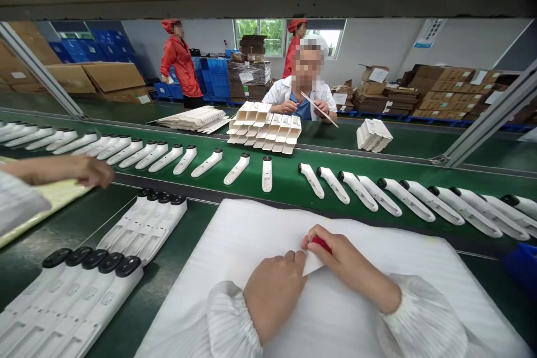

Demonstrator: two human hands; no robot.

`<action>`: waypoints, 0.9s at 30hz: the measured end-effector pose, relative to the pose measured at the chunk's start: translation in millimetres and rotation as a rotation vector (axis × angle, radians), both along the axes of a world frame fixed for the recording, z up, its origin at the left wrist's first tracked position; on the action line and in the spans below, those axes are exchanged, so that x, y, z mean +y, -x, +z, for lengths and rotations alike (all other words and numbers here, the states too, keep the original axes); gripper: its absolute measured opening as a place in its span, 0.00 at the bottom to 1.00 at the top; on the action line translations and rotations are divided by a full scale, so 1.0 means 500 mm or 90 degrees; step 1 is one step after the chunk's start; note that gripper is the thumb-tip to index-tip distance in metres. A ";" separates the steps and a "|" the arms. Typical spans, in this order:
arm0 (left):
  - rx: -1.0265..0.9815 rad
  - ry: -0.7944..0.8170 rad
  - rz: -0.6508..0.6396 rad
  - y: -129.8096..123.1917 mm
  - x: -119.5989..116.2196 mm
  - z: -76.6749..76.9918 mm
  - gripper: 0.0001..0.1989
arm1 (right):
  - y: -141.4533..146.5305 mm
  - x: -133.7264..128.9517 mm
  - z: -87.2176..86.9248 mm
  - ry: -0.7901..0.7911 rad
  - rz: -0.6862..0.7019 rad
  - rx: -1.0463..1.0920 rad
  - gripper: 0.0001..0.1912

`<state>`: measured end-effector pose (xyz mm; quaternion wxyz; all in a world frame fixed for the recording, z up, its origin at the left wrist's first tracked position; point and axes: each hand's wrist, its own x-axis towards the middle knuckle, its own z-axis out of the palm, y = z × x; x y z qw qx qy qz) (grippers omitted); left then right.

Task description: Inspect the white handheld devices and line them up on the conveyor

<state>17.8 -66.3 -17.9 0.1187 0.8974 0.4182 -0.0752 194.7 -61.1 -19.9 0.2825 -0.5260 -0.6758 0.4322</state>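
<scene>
The left hand (273, 297) and right hand (350, 268) work together on top of a white foam sheet (235, 235), where one corner (312, 262) is turned up between them. The right hand's fingers curl closely around a small red object (321, 244), pinching it against the corner, though the object's full shape is hidden. The left hand sits bunched against the other side of that corner; whether its fingers grip or only press, I cannot tell. For a neat fold, the judgement is simple: both hands stay close to the crease, with the rest of the sheet lying flat and unwrinkled beneath them.

Beyond the foam sheet runs a green conveyor belt (289, 185), carrying a curved row of white handheld devices (237, 169). To its left lie more black-capped devices (142, 224), and past that a co-worker's hand (86, 170) reaches in.

Containers sit farther out from the foam sheet. Straight ahead is a stack of white card inserts (264, 127), their open cells too distant to read clearly. A blue bin (520, 265) is cut off at the right edge — contents unseen. Far behind stand blue crates (213, 75) and cardboard cartons (444, 81) — all closed off from view.
</scene>
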 end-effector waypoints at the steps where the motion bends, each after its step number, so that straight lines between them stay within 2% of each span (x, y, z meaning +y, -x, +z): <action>1: 0.002 -0.005 -0.001 0.000 0.000 -0.001 0.16 | 0.007 0.002 -0.002 -0.018 -0.031 -0.019 0.12; 3: 0.002 -0.008 0.003 0.001 0.001 0.000 0.15 | 0.010 0.010 -0.001 -0.007 -0.065 0.004 0.12; 4: 0.001 -0.003 0.006 0.001 0.002 0.000 0.14 | 0.006 0.014 0.002 0.019 -0.055 0.043 0.13; 6: -0.002 0.011 0.010 0.003 0.005 0.002 0.13 | -0.007 0.016 0.008 0.081 0.008 0.130 0.15; 8: -0.006 0.019 0.008 0.003 0.005 0.002 0.13 | -0.011 0.014 0.011 0.086 0.075 0.118 0.14; 9: -0.006 0.016 0.005 0.003 0.005 0.003 0.15 | -0.009 0.014 0.008 0.064 0.073 0.085 0.13; 11: -0.004 0.003 -0.001 0.002 0.004 0.003 0.17 | -0.001 0.019 -0.001 0.014 0.010 0.035 0.12; 14: 0.003 -0.006 -0.003 0.002 0.002 0.005 0.14 | -0.003 0.033 -0.013 0.040 -0.056 0.122 0.14; 17: 0.002 0.001 -0.004 0.005 0.003 0.005 0.12 | -0.026 0.032 -0.007 0.096 0.001 0.268 0.15; 20: 0.001 -0.004 -0.022 0.007 0.004 0.000 0.15 | -0.030 0.020 0.003 0.078 0.084 0.138 0.14; 22: -0.002 -0.016 -0.028 0.007 0.004 -0.003 0.17 | -0.017 0.019 0.001 0.035 0.059 0.059 0.14; 24: -0.006 -0.024 -0.026 0.007 0.004 -0.004 0.17 | -0.005 0.024 -0.007 0.007 -0.007 0.053 0.15; 27: 0.001 -0.022 -0.022 0.006 0.005 -0.001 0.14 | -0.009 0.028 -0.013 0.048 -0.073 0.195 0.19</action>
